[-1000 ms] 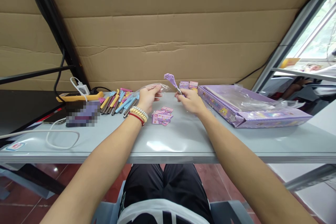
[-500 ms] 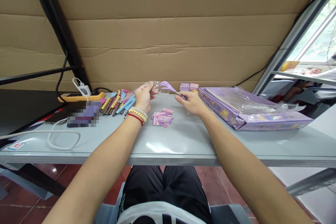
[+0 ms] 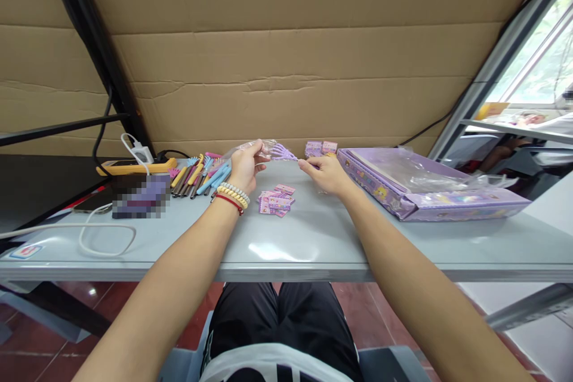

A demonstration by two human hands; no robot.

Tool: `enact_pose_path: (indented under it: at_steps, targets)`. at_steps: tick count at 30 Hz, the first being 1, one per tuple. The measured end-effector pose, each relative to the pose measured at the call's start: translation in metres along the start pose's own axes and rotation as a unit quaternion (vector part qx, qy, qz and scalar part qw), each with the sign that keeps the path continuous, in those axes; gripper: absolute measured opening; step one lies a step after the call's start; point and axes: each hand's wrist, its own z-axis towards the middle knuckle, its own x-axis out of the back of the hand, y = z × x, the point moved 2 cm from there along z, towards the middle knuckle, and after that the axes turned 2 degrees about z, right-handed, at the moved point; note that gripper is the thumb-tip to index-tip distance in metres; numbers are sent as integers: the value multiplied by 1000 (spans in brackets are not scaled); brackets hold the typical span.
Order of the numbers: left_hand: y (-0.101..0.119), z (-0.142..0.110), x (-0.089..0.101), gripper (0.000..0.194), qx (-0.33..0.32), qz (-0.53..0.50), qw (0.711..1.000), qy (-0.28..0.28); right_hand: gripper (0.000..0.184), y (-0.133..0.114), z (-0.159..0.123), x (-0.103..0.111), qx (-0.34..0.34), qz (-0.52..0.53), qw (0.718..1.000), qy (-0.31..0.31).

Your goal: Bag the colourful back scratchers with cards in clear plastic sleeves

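My left hand (image 3: 245,168), with beaded bracelets and a red cord at the wrist, is closed on a small clear plastic bag (image 3: 270,144). My right hand (image 3: 327,173) pinches a purple back scratcher (image 3: 283,152) near its thin shaft. Its claw-shaped head points left and sits at the bag's opening, close to my left fingers. My right fingers hide the rest of the handle. Below, between my forearms, several small pink-and-purple cards (image 3: 276,202) lie in a loose pile on the grey table (image 3: 286,236).
Several colourful back scratchers (image 3: 201,176) are heaped left of my left hand. A purple box (image 3: 430,185) with clear plastic on it stands at the right. More cards (image 3: 321,148) lie behind my right hand. A white cable (image 3: 107,227) and a yellow-edged device (image 3: 136,166) are at the left.
The purple back scratcher's head has moved slightly left, into the plastic at my left fingers. My right hand has shifted with it a little; the view has moved slightly.
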Motion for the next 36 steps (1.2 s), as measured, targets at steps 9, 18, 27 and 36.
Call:
enact_pose_path:
  at_steps: [9, 18, 27, 36]
  targets:
    - [-3, -3, -4, 25, -6, 57, 998, -34, 47, -4, -1, -2, -8, -22, 1000, -9]
    - [-5, -7, -10, 29, -28, 98, 992, -67, 50, -5, -1, -7, -32, -37, 998, 35]
    - [-8, -12, -15, 29, -33, 118, 987, -104, 47, -10, 0, -12, -46, 44, 995, 71]
    - [-13, -17, -20, 34, -34, 111, 987, -111, 49, -10, 0, -15, -45, 69, 995, 61]
